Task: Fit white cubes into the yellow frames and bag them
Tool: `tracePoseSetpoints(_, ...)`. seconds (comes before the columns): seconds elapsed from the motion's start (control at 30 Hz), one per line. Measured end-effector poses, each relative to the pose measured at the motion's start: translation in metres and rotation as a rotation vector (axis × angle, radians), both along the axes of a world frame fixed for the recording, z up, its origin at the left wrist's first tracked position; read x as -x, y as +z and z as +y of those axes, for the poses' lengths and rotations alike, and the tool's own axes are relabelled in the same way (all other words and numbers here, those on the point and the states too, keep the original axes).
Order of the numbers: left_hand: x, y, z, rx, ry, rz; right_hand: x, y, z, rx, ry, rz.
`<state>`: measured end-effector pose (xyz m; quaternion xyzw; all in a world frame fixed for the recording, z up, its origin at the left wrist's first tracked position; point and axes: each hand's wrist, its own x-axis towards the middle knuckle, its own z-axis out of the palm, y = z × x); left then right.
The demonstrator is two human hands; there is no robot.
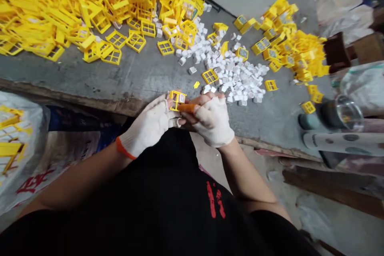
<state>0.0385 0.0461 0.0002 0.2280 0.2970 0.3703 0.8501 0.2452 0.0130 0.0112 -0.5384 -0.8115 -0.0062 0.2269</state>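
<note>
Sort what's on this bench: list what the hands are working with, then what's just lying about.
In use:
left hand
right hand
yellow frame
white squares
empty frames
filled frames

Lying about:
glass jar
printed sack

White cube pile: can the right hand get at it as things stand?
Probably yes. The white cube pile lies on the table just beyond the right hand, with nothing between them. But that hand is gripping an orange tool against the yellow frame.

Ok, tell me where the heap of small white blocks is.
In the head view the white blocks lie on the grey table, just beyond the right hand, between the big yellow frame pile and a smaller one.
</note>
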Motion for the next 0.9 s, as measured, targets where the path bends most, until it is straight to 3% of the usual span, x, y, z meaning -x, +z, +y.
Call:
tracePoseSetpoints(0.13,0.007,0.008,-0.009,0.049,0.044,-0.030,-0.009,0.002,-0.001,-0.043,-0.063,0.278)
tracePoseSetpoints(0.43,0.013,0.022,-0.032,-0.067,-0.026,-0.097,0.004,0.020,-0.017,-0.066,-0.067,0.333)
tracePoseSetpoints(0.7,0.011,0.027,-0.046,-0.099,-0.040,-0.116,0.007,0.026,-0.040,-0.152,-0.050,0.129)
tracePoseSetpoints(0.9,0.011,0.029,-0.055,-0.054,-0.035,-0.102,0.013,0.016,-0.050,-0.392,-0.063,0.050)
